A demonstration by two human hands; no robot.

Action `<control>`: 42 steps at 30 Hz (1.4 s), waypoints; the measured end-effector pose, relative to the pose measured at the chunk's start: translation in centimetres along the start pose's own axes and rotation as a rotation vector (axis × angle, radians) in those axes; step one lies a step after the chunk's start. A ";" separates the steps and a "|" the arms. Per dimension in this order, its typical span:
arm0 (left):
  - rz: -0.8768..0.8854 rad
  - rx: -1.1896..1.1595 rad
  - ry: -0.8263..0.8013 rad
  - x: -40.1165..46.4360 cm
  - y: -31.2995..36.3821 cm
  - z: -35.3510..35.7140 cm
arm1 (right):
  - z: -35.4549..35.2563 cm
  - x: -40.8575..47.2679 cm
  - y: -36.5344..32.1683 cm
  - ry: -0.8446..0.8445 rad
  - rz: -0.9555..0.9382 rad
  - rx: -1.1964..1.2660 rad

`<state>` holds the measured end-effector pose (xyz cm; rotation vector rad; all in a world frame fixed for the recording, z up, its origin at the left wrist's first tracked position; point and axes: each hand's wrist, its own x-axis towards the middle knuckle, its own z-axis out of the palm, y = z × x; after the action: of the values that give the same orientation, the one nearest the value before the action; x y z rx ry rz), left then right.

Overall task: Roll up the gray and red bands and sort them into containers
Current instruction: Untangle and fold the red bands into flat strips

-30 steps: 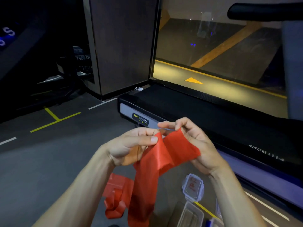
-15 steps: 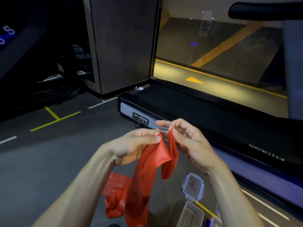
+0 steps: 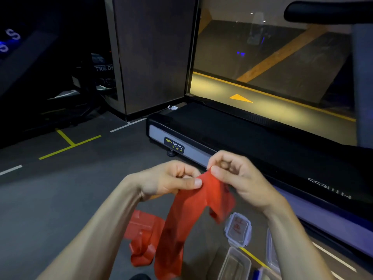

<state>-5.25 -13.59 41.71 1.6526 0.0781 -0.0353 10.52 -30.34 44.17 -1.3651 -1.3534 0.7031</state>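
Observation:
A long red band [image 3: 181,217] hangs in front of me, its top end pinched between both hands. My left hand [image 3: 169,179] grips the band's upper edge with thumb over curled fingers. My right hand [image 3: 236,174] pinches the same end just to the right, fingers curled above it. The band's lower part trails down to a crumpled heap of red band [image 3: 144,237] on the floor. A clear container lid with red writing [image 3: 238,229] lies on the floor under my right forearm. An open clear container [image 3: 235,263] stands below it. No gray band is in view.
A black treadmill [image 3: 252,142] with a grey side rail runs from the middle to the right edge, close behind my hands. A dark pillar [image 3: 153,53] stands behind it. Grey floor with yellow and white lines [image 3: 66,144] spreads to the left. Another clear container [image 3: 271,251] sits at bottom right.
The spread, flat end of the red band has been gathered into a narrow bunch. My hands have come closer together at its top, and the short end now hangs down on the right.

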 end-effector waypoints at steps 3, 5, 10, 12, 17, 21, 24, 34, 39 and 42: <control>0.007 0.109 -0.056 0.0 -0.4 0.1 | -0.7 0.0 -0.4 0.129 0.007 0.365; 0.020 0.180 -0.025 0.2 -0.5 0.4 | -1.3 0.0 -0.3 0.194 0.005 0.508; 0.082 0.222 0.025 0.7 -0.2 0.4 | -2.2 -0.2 0.0 0.244 -0.005 0.606; 0.097 0.223 0.041 0.8 -0.3 0.4 | -2.2 -0.2 -0.1 0.237 -0.017 0.652; 0.102 0.242 0.073 0.9 -0.5 0.6 | -2.3 -0.3 0.1 0.231 -0.014 0.672; 0.091 0.226 0.101 0.8 -0.5 0.6 | -2.3 -0.4 0.1 0.230 -0.011 0.688; 0.064 0.183 0.101 0.8 -0.6 0.6 | -2.4 -0.4 0.3 0.230 -0.019 0.683; 0.014 0.130 0.048 0.3 -0.3 0.2 | -3.2 -0.8 1.2 0.258 0.020 0.587; 0.098 -0.103 -0.067 -0.5 -0.4 -0.5 | -3.7 -1.3 2.1 0.219 0.089 0.349; 0.176 -0.276 -0.109 -0.9 -0.1 -0.7 | -3.0 -1.4 2.5 0.077 0.100 0.225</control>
<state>-6.15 -12.94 41.69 1.3737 -0.1404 0.0185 13.84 -31.98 42.35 -1.2724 -1.1152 0.8351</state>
